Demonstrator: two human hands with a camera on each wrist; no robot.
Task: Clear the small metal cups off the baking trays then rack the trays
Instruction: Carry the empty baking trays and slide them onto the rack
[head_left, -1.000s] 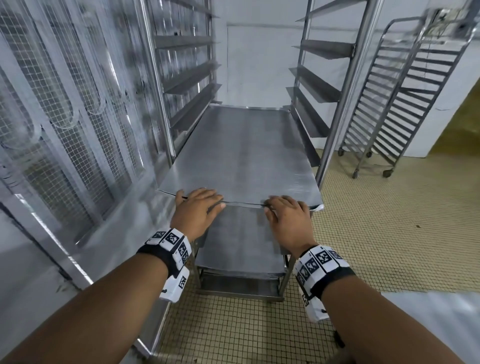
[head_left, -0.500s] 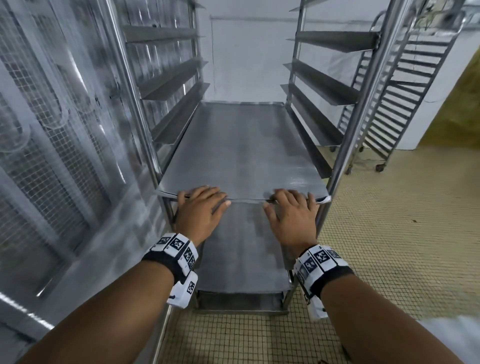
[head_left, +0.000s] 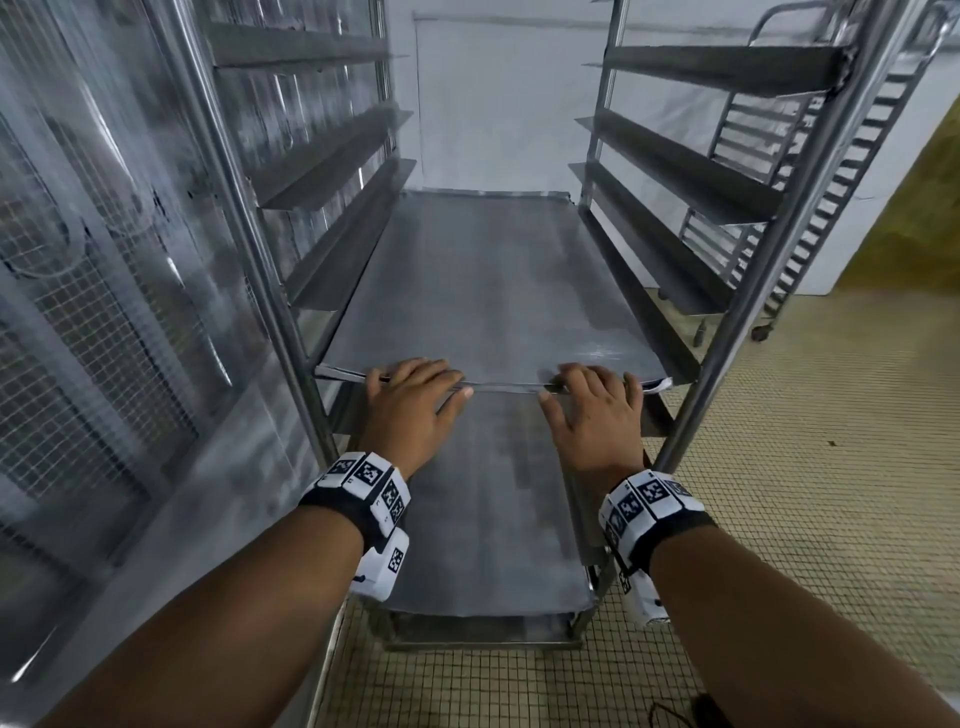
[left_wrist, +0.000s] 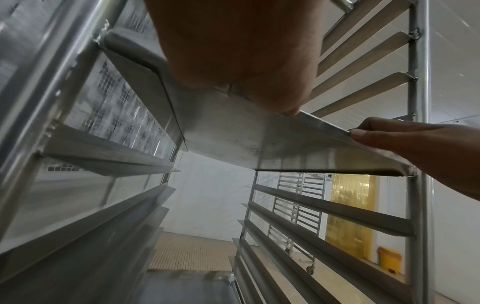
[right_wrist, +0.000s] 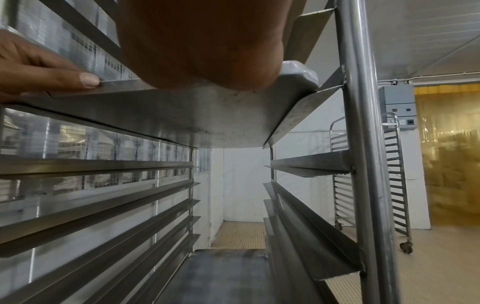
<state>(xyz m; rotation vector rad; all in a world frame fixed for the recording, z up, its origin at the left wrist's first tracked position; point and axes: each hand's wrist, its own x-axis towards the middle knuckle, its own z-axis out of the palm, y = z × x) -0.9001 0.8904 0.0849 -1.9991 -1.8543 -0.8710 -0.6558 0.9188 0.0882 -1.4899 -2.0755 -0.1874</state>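
Note:
An empty flat baking tray (head_left: 493, 291) lies on a pair of side rails of the steel rack (head_left: 753, 260), most of its length inside. My left hand (head_left: 410, 400) holds its near edge on the left, fingers laid on top and thumb at the rim. At the near right corner my right hand (head_left: 592, 410) holds the same edge the same way. From below, the tray's underside (left_wrist: 246, 139) (right_wrist: 182, 115) shows resting on the rails. Another tray (head_left: 493, 493) sits on a lower level. No metal cups are in view.
Empty rails run up both sides of the rack above the tray. A wire-mesh steel panel (head_left: 78, 312) stands close on the left. A second wheeled rack (head_left: 831, 171) stands at the back right on the tiled floor, near a yellow strip curtain (right_wrist: 451, 154).
The tray has slid deeper into the rack along its rails, and both hands have moved forward with its near edge. I have come closer to the rack.

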